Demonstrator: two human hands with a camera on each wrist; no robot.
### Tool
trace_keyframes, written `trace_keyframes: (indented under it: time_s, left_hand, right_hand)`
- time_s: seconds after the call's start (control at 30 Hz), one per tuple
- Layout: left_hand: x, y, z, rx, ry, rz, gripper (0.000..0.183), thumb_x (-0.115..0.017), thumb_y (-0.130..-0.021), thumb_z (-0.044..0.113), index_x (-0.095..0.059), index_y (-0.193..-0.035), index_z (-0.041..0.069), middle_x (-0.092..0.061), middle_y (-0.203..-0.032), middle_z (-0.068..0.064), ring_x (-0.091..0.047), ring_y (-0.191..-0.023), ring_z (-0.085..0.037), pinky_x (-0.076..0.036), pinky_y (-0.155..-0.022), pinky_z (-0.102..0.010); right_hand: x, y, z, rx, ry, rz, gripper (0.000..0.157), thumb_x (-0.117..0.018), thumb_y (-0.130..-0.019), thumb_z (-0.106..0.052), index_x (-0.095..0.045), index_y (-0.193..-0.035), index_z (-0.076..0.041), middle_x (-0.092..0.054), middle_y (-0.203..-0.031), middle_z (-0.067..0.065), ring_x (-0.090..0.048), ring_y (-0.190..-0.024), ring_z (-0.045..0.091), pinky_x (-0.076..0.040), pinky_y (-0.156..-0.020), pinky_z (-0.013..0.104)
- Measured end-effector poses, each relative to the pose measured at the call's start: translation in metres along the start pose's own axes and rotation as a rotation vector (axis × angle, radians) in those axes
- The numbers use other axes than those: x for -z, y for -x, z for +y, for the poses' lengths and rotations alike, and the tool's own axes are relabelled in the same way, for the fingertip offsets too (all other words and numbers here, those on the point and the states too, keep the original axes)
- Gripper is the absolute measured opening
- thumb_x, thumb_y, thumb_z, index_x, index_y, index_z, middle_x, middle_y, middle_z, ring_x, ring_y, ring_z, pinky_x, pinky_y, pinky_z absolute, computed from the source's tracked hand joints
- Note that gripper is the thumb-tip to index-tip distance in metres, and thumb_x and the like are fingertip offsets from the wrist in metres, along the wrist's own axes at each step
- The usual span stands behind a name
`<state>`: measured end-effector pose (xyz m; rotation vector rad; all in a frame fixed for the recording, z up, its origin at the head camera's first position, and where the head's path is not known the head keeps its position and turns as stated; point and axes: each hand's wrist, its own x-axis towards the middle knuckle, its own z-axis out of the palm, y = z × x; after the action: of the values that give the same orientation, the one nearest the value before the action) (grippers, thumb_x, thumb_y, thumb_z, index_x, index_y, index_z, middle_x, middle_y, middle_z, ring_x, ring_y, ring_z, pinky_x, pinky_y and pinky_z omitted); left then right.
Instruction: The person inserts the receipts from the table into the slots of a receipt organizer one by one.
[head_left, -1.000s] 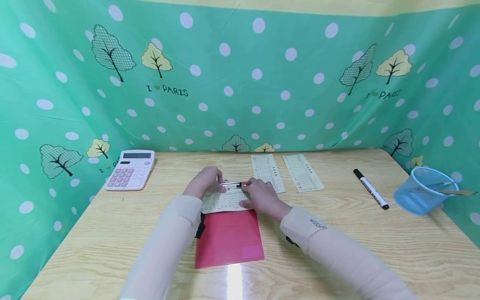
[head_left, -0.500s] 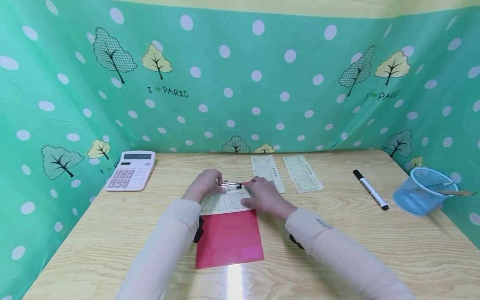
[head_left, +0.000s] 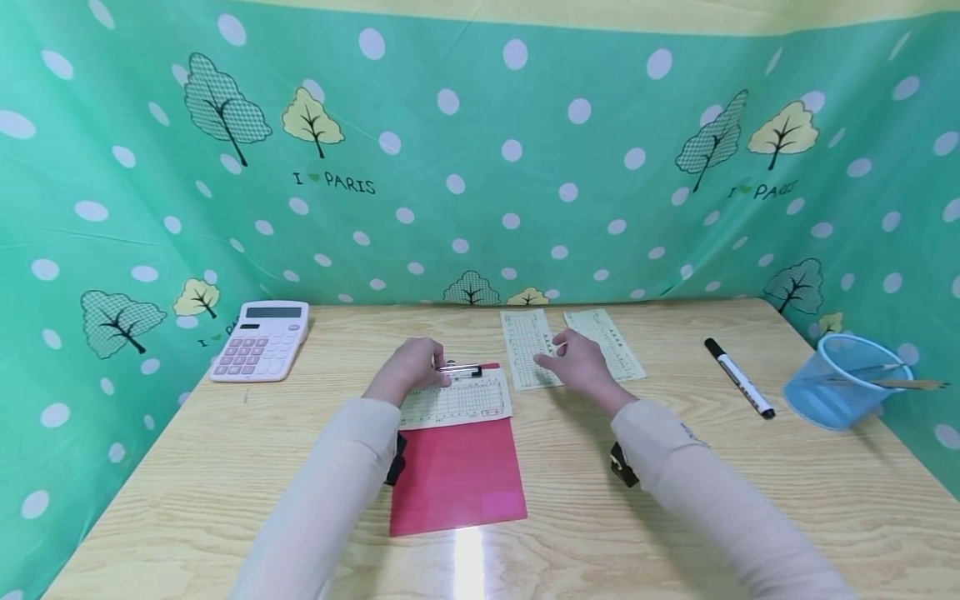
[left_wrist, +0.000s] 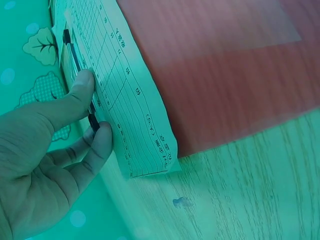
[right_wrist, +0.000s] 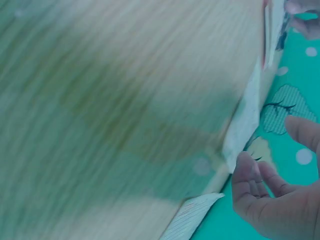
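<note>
A red clipboard (head_left: 457, 479) lies flat on the table, a printed paper slip (head_left: 459, 402) across its upper part. My left hand (head_left: 408, 367) is at the metal clip (head_left: 467, 371) with black ends, at the top of the board. In the left wrist view, its thumb (left_wrist: 82, 90) and curled fingers pinch the clip's near end, over the slip's edge. Empty, my right hand (head_left: 583, 365) hovers with parted, bent fingers over two more slips: a left slip (head_left: 527, 342) and a right slip (head_left: 621, 354) partly behind the hand.
A pink calculator (head_left: 262, 340) sits at the back left. On the right lie a black-capped marker (head_left: 738, 377) and, beside it, a blue mesh pen cup (head_left: 836, 387), tilted, with pencils sticking out. A green patterned cloth (head_left: 480, 167) hangs behind the wooden table (head_left: 600, 533).
My right hand has left the slip on the clipboard and moved right, over the loose slips. The left hand has stayed at the clip.
</note>
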<state>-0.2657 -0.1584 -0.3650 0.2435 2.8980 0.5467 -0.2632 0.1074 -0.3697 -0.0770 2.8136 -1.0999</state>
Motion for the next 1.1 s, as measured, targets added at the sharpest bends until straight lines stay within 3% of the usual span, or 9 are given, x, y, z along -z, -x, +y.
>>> trace_keyframes:
  time_s: [0.13,0.23,0.3,0.53,0.8,0.9,1.0,1.1]
  left_hand:
    - [0.000,0.000,0.000,0.006,0.008,-0.003,0.021,-0.083,-0.087,0.017,-0.065,-0.086,0.005,-0.064,-0.095,-0.010,-0.054,-0.089,-0.026,-0.047,-0.086,-0.042]
    - [0.001,0.001,0.001,0.014,0.022,-0.005,0.021,-0.083,-0.086,0.016,-0.066,-0.088,0.004,-0.065,-0.096,-0.010,-0.055,-0.088,-0.025,-0.048,-0.086,-0.042]
    - [0.002,0.002,0.002,0.016,0.028,-0.008,0.021,-0.083,-0.086,0.016,-0.067,-0.089,0.003,-0.065,-0.095,-0.010,-0.055,-0.087,-0.025,-0.048,-0.085,-0.042]
    - [0.002,0.001,0.003,0.016,0.027,-0.018,0.029,-0.084,-0.086,0.024,-0.067,-0.090,0.002,-0.064,-0.089,-0.008,-0.053,-0.081,-0.022,-0.048,-0.077,-0.037]
    - [0.001,0.001,0.004,0.016,0.028,-0.012,0.032,-0.084,-0.086,0.028,-0.067,-0.091,0.001,-0.064,-0.091,-0.008,-0.055,-0.083,-0.022,-0.049,-0.079,-0.038]
    - [0.001,0.001,0.004,0.018,0.028,-0.013,0.032,-0.084,-0.087,0.028,-0.067,-0.092,0.001,-0.065,-0.092,-0.009,-0.055,-0.084,-0.023,-0.049,-0.080,-0.039]
    - [0.001,0.001,0.004,0.021,0.027,-0.016,0.031,-0.083,-0.087,0.027,-0.067,-0.092,0.001,-0.064,-0.092,-0.009,-0.055,-0.084,-0.023,-0.049,-0.079,-0.038]
    - [0.001,0.001,0.004,0.024,0.026,-0.017,0.031,-0.083,-0.087,0.027,-0.067,-0.092,0.001,-0.064,-0.092,-0.009,-0.055,-0.084,-0.023,-0.049,-0.079,-0.038]
  right_hand:
    - [0.000,-0.001,0.007,-0.089,0.054,-0.043,0.053,-0.075,-0.093,-0.036,-0.052,-0.115,0.007,-0.059,-0.102,0.018,-0.055,-0.083,0.026,-0.049,-0.074,0.037]
    - [-0.004,-0.003,0.009,-0.132,0.076,-0.059,0.049,-0.080,-0.088,-0.037,-0.047,-0.092,-0.001,-0.045,-0.078,0.007,-0.041,-0.066,0.019,-0.039,-0.060,0.031]
    - [-0.006,-0.005,0.010,-0.147,0.101,-0.051,0.050,-0.082,-0.086,-0.038,-0.043,-0.085,-0.006,-0.039,-0.072,0.004,-0.037,-0.062,0.017,-0.035,-0.056,0.030]
    - [-0.009,-0.007,0.011,-0.141,0.177,-0.031,0.057,-0.083,-0.085,-0.037,-0.053,-0.107,0.006,-0.051,-0.085,0.012,-0.048,-0.075,0.024,-0.041,-0.062,0.032]
    - [-0.010,-0.009,0.012,-0.141,0.197,-0.054,0.045,-0.082,-0.086,-0.037,-0.053,-0.087,-0.002,-0.044,-0.076,0.007,-0.043,-0.069,0.020,-0.037,-0.060,0.031]
    - [-0.008,-0.008,0.013,-0.131,0.183,-0.056,0.043,-0.081,-0.088,-0.034,-0.054,-0.090,-0.001,-0.045,-0.078,0.008,-0.043,-0.070,0.021,-0.038,-0.061,0.031]
    - [-0.005,-0.005,0.014,-0.108,0.170,-0.047,0.044,-0.078,-0.091,-0.028,-0.058,-0.105,0.008,-0.057,-0.091,0.016,-0.051,-0.078,0.024,-0.045,-0.068,0.033]
    - [-0.001,-0.003,0.016,-0.072,0.138,-0.025,0.032,-0.074,-0.094,-0.021,-0.056,-0.097,0.006,-0.054,-0.086,0.014,-0.049,-0.075,0.024,-0.043,-0.067,0.034]
